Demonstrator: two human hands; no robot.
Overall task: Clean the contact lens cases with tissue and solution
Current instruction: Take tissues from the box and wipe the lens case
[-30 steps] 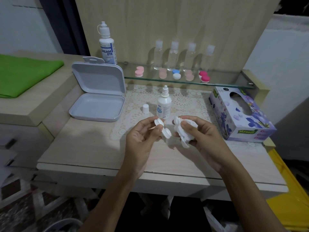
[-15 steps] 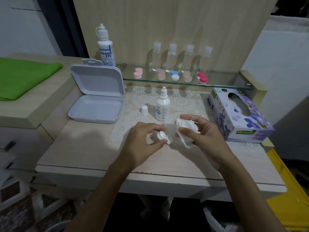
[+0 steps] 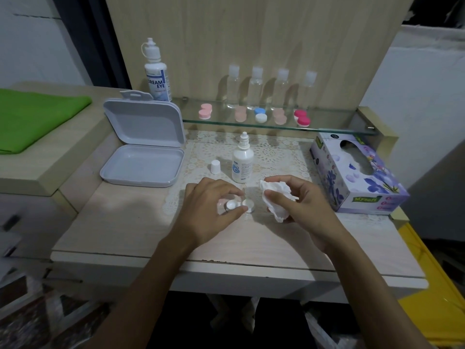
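Head view: the left hand (image 3: 214, 210) pinches the white round-welled contact lens case (image 3: 239, 205) on the pale woodgrain table (image 3: 125, 222). The right hand (image 3: 302, 205) grips crumpled white tissue (image 3: 275, 195). The smooth plastic solution bottle (image 3: 242, 163) stands uncapped just behind.

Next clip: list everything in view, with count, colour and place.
lens case: 1, white, on table under left fingers
tissue: 1, white, crumpled in right grip
small bottle: 1, white, uncapped, on lace mat
cap: 1, white, left of small bottle
box: 1, grey, lid open, table left
tissue box: 1, purple floral, table right
large bottle: 1, white, back left
clear bottles: 4, glass shelf
shelf cases: 5, pink, blue-white, magenta
cloth: 1, green, far left
left hand: pinches lens case
right hand: holds tissue
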